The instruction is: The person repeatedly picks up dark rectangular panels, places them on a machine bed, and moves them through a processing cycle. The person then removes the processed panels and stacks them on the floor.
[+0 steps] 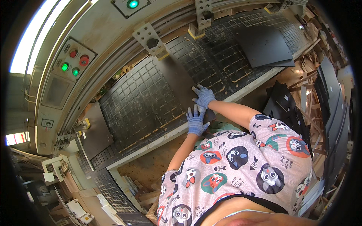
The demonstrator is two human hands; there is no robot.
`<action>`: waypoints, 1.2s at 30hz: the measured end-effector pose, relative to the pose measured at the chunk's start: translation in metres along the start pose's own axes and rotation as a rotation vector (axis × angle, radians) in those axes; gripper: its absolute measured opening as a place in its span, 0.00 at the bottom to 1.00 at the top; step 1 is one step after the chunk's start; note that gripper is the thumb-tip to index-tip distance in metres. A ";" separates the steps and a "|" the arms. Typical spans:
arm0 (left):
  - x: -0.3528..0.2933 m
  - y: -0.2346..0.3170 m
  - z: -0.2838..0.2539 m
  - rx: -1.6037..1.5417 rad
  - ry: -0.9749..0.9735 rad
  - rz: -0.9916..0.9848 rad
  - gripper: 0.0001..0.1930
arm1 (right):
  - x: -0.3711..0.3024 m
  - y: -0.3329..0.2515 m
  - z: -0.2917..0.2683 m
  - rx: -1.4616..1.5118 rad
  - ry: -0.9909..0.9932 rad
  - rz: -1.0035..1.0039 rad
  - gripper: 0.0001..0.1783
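A narrow dark panel (177, 79) lies across the black gridded machine bed (132, 98), its far end beneath a metal clamp block (151, 39). My right hand (204, 97), in a blue knit glove, rests on the panel's near right edge with its fingers spread. Just below and to the left, my left hand (196, 122), gloved alike, reaches the panel's near end with fingers stretched out and apart. The two hands are close together at the bed's front edge. Neither is wrapped round anything.
Dark flat sheets (262, 45) lie stacked on the bed at the right, and another dark board (95, 130) lies at its left end. A control panel with lit green buttons (65, 66) is on the machine's front. More black panels (332, 113) lean at the far right.
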State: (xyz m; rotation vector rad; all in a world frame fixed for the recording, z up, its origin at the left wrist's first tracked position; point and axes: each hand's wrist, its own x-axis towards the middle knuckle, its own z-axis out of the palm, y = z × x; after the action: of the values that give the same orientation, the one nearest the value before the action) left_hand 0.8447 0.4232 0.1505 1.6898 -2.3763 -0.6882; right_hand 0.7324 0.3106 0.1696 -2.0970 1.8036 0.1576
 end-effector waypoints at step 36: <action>-0.043 -0.043 0.043 -0.058 0.064 0.330 0.31 | 0.113 -0.038 -0.023 -0.126 0.061 -0.173 0.37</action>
State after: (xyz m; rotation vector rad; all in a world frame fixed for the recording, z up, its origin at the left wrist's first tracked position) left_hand 0.8804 0.4640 0.0993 1.2341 -2.4783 -0.6274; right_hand 0.7860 0.2014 0.1627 -2.3585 1.6750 0.1671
